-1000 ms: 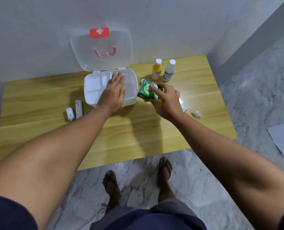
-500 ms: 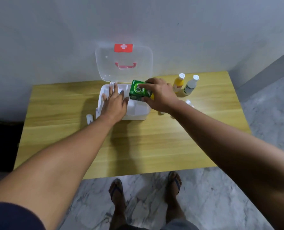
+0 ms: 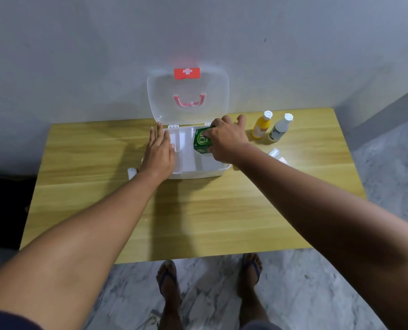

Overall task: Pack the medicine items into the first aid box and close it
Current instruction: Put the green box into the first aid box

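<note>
The white first aid box (image 3: 199,173) stands open on the wooden table, its clear lid (image 3: 188,96) with a red cross label leaning upright against the wall. My right hand (image 3: 226,141) grips a green medicine carton (image 3: 201,142) inside the box's right compartment. My left hand (image 3: 159,156) lies flat, fingers spread, on the box's left edge. A yellow bottle (image 3: 261,126) and a grey-white bottle (image 3: 280,128) stand to the right of the box. A white roll (image 3: 132,173) peeks out beside my left wrist.
A small white item (image 3: 275,154) lies on the table behind my right forearm. The table (image 3: 198,222) is pushed against the wall. My feet in sandals stand on the marble floor below its front edge.
My right hand has carried the green carton from beside the box to inside its right compartment. My left hand stayed on the box, shifting toward its left edge.
</note>
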